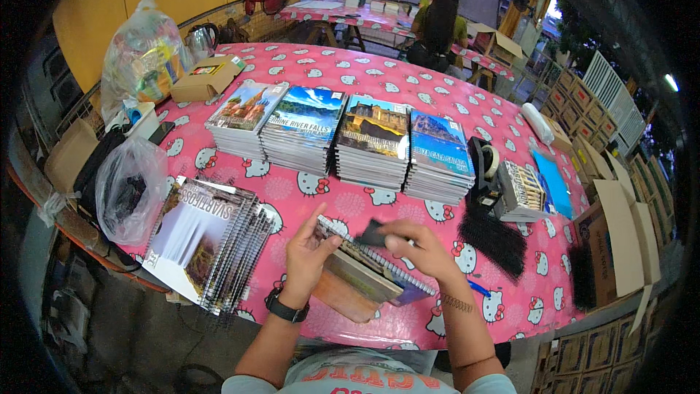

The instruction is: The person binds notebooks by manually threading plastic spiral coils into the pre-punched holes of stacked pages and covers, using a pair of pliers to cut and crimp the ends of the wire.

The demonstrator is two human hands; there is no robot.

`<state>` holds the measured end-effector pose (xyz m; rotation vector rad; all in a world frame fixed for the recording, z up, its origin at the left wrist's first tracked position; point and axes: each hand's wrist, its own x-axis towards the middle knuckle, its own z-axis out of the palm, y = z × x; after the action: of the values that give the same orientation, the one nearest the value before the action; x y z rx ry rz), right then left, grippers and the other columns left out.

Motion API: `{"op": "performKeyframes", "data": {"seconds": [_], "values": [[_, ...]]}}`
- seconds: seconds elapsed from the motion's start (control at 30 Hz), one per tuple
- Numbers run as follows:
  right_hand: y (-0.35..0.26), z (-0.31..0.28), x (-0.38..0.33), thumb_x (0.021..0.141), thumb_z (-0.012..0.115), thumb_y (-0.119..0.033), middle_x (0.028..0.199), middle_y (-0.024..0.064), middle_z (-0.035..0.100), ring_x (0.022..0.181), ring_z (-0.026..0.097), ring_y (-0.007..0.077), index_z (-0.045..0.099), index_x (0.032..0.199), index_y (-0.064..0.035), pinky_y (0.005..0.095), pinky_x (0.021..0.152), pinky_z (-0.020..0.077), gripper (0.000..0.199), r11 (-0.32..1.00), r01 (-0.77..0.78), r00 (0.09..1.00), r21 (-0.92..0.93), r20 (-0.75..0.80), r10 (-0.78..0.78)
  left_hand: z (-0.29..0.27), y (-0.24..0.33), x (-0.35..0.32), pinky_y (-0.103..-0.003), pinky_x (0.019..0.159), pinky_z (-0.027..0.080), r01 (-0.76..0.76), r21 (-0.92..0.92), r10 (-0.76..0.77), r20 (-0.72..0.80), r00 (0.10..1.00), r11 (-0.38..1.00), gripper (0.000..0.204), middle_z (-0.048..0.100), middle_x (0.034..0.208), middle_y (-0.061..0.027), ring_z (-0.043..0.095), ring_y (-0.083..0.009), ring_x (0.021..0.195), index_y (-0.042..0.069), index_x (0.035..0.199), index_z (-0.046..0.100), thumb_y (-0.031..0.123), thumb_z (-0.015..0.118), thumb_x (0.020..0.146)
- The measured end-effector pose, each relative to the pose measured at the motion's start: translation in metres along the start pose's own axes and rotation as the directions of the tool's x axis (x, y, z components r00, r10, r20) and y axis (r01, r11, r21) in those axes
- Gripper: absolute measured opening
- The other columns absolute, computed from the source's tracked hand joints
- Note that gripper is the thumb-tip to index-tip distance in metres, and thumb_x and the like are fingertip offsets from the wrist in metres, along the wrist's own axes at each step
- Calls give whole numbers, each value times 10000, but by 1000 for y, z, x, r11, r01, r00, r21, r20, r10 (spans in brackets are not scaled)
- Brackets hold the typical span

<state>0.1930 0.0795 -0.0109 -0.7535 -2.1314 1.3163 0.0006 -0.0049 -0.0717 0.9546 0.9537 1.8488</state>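
Observation:
My left hand (309, 254) grips a few spiral-bound notebooks (355, 283) by their left side, thumb on top, tilted above the near edge of the table. My right hand (421, 246) pinches a small dark block-like piece (372, 234) at the notebooks' coil-bound edge; its exact kind is unclear. To the left lies a fanned pile of spiral notebooks (191, 237) with a waterfall cover. Beyond my hands stand several stacks of picture-covered books, among them a castle-cover stack (373, 138) and a blue seaside-cover stack (440, 157). A blue pen (479, 289) lies by my right forearm.
Loose black binding coils (493, 244) lie right, near a black tape dispenser (484, 169) and a small booklet stack (521, 191). Plastic bags (131, 188) sit left. An open carton (609, 241) stands at the right edge. People sit at a far table (357, 19).

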Motion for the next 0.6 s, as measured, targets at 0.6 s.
{"op": "performKeyframes", "data": {"seconds": [0.6], "values": [[6, 2, 6, 855, 600, -321, 1031, 86, 617, 989, 538, 169, 578, 1140, 1, 296, 860, 410, 430, 952, -165, 986, 259, 53, 156, -7, 2, 3, -223, 851, 377, -43, 152, 40, 27, 999, 987, 481, 505, 1017, -8, 480, -87, 922, 11, 1308, 444, 39, 591, 851]]}}
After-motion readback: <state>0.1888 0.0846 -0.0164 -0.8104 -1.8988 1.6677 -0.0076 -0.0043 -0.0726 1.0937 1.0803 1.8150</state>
